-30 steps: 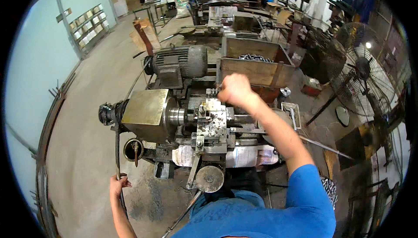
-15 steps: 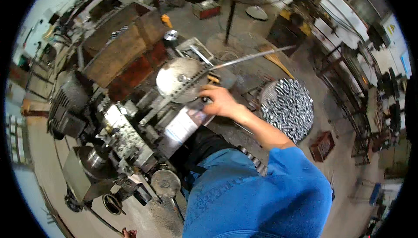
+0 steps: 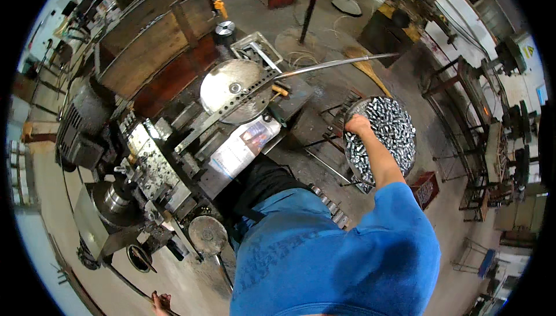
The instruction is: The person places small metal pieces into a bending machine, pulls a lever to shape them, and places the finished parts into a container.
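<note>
At the left rim of a round tray (image 3: 352,155) heaped with small shiny metal cylinders (image 3: 389,133), my right hand (image 3: 358,124) has its fingers curled together and pointing down. What lies within those fingers is hidden. Far down at the lower left, my left hand (image 3: 162,302) is closed round a dark curved bar (image 3: 130,285) that runs up to the machine. Between my hands stands the machine, with a round metal disc (image 3: 223,87), a perforated bar (image 3: 229,110) across it and a white printed sheet or bag (image 3: 236,155) near my body.
A rusty bin (image 3: 150,50) stands at the back left. A long rod (image 3: 336,67) juts right from the perforated bar. Past the tray are a small red box (image 3: 425,188) and metal racks (image 3: 457,113). A fan stand (image 3: 310,15) rises at the back.
My right hand has moved right, from beside the white sheet on the machine to the tray of metal cylinders. My left hand shows slightly more at the lower left. The whole view has shifted a little.
</note>
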{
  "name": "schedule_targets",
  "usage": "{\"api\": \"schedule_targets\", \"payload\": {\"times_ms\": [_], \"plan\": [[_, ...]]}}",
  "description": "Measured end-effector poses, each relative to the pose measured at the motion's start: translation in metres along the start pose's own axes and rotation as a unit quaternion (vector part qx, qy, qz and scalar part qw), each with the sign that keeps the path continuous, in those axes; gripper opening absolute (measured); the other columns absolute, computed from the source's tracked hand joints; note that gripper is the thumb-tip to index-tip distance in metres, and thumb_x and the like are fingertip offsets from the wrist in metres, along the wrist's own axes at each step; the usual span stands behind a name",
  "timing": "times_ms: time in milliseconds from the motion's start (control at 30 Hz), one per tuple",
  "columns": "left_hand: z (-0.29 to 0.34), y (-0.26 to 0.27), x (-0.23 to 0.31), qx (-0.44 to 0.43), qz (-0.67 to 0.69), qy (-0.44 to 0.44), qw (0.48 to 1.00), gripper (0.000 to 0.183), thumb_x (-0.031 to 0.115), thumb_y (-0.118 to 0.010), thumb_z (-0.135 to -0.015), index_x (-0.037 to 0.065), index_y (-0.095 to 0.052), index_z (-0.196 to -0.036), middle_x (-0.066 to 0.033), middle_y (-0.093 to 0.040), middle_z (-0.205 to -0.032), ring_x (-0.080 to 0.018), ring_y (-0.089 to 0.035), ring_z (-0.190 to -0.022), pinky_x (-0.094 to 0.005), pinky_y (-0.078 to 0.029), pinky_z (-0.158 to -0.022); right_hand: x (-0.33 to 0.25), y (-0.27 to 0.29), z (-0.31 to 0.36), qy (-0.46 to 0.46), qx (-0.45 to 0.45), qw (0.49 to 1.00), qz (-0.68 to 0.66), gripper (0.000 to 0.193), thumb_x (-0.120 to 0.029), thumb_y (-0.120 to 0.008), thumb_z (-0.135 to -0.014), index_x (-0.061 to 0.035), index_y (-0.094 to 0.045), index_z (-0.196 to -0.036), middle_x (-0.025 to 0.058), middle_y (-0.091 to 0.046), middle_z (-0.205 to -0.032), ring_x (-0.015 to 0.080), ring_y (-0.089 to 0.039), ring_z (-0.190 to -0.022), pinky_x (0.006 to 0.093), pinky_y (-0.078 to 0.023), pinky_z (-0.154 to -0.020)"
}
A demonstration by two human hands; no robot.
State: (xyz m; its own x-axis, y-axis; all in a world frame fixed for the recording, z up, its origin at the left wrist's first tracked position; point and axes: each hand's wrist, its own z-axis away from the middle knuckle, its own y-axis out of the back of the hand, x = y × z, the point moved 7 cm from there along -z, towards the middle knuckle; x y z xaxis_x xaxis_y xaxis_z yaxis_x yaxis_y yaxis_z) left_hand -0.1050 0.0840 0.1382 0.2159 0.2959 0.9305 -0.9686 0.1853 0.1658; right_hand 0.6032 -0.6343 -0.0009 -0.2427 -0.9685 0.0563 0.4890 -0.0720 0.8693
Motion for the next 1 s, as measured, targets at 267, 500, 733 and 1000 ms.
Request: {"api": "schedule_targets", "payload": {"times_ms": [267,500,733,1000], "plan": [[0.06,-0.051,0.09,0.028,-0.737,-0.241,0.631,0.032,0.02,-0.059,-0.086,-0.004,-0.054,-0.106,-0.0107,-0.061,-0.083,-0.0207,-0.059,-0.074,-0.0312,-0.049,-0.069,-0.034,0.038,0.016,0.284,0.214,0.931,-0.076,0.03,-0.03,-0.062,-0.062,-0.0066,-0.068,-0.081,0.016,-0.065,-0.088,0.0276,-0.061,-0.087,0.037,-0.048,-0.077],[0.137,-0.276,0.162,-0.256,-0.127,-0.238,0.928,0.026,0.008,-0.052,-0.088,-0.006,-0.056,-0.11,-0.0119,-0.063,-0.086,-0.0189,-0.063,-0.077,-0.0277,-0.048,-0.075,-0.276,0.078,0.322,0.665,-0.083,0.686,-0.283,0.037,-0.018,-0.065,-0.055,-0.0057,-0.067,-0.089,0.0188,-0.055,-0.108,0.0334,-0.053,-0.103,0.0368,-0.042,-0.09],[0.18,-0.359,0.111,-0.44,0.194,0.023,0.877,0.033,0.025,-0.051,-0.09,-0.005,-0.057,-0.101,-0.0103,-0.062,-0.087,-0.0173,-0.06,-0.073,-0.0283,-0.047,-0.066,-0.333,0.117,0.48,0.824,-0.057,0.419,-0.377,0.017,-0.008,-0.06,-0.053,-0.0021,-0.057,-0.068,0.0144,-0.053,-0.097,0.0301,-0.051,-0.087,0.0352,-0.044,-0.073],[0.162,-0.337,0.133,-0.423,-0.139,-0.131,0.886,0.028,0.025,-0.058,-0.088,-0.002,-0.059,-0.079,-0.003,-0.057,-0.061,-0.0083,-0.054,-0.054,-0.0237,-0.045,-0.051,-0.348,0.091,0.511,0.892,-0.019,0.439,-0.11,0.037,-0.012,-0.059,-0.054,0.0037,-0.058,-0.087,0.0203,-0.048,-0.107,0.0356,-0.05,-0.094,0.041,-0.044,-0.08]]}}
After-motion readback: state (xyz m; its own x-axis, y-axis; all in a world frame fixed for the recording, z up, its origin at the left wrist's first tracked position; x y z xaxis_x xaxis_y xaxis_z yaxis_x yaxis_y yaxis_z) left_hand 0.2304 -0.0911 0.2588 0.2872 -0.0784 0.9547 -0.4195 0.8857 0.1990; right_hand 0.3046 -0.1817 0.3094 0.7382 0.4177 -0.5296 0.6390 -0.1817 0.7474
